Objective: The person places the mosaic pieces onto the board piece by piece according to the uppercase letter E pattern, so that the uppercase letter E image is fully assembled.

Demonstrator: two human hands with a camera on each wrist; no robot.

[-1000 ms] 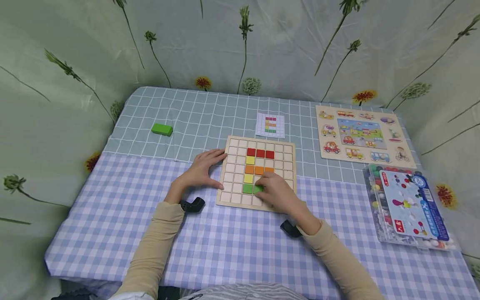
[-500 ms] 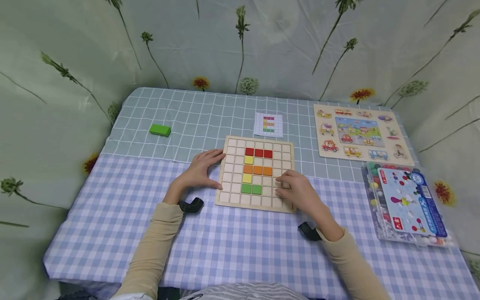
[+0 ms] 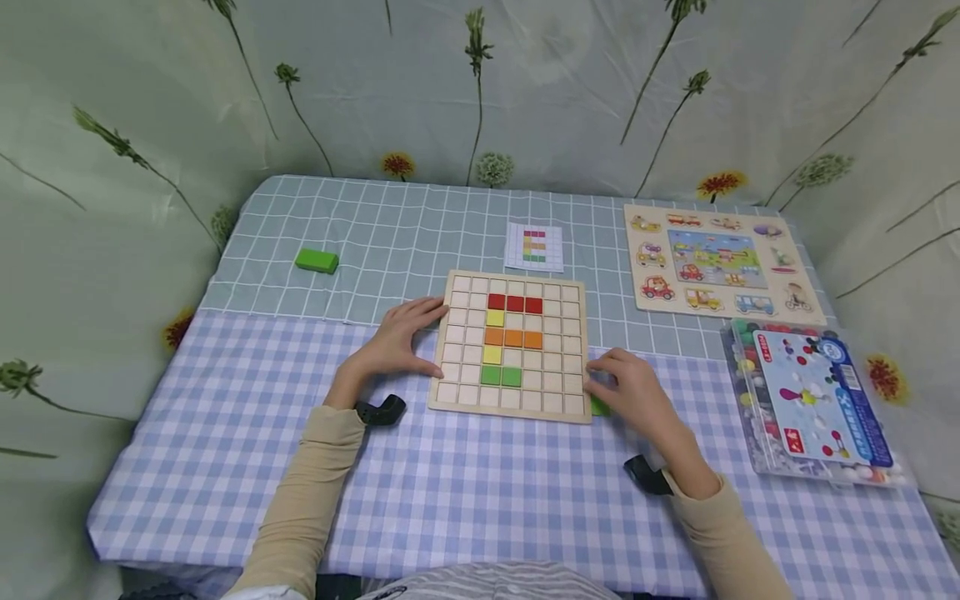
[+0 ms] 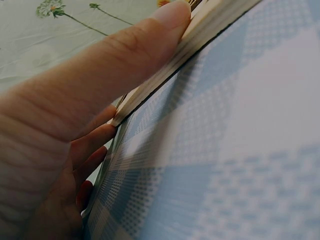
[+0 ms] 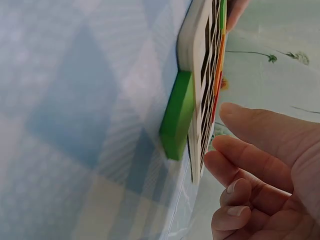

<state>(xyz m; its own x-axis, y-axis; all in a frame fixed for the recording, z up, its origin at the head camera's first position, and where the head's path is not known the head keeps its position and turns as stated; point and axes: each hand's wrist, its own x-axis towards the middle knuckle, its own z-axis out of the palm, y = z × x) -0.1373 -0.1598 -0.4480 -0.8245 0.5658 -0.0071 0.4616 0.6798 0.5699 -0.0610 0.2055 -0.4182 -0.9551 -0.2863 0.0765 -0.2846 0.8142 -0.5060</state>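
A wooden grid board (image 3: 461, 400) bears three red tiles (image 3: 515, 304), two yellow ones, three orange tiles (image 3: 513, 338) and two green tiles (image 3: 501, 377). My left hand (image 3: 401, 342) steadies the board's left edge, thumb and fingers spread along it; in the left wrist view the thumb (image 4: 145, 42) presses on the wooden side. Beside the board's right edge, my right hand (image 3: 630, 392) hovers with nothing between thumb and fingertips. A green block (image 5: 179, 117) lies against that edge, partly hidden by the hand in the head view. The right fingers are apart from it in the right wrist view.
Behind the board lies a pattern card (image 3: 534, 247). Another green block (image 3: 317, 261) is at the back left. A vehicle picture puzzle (image 3: 720, 258) and a clear plastic box of molecule-model pieces (image 3: 813, 404) are on the right. Both wrists carry black camera mounts.
My right hand has let go of the second green tile, now flat in the grid, and moved right, off the board to the green block at its edge. The left hand stays put.
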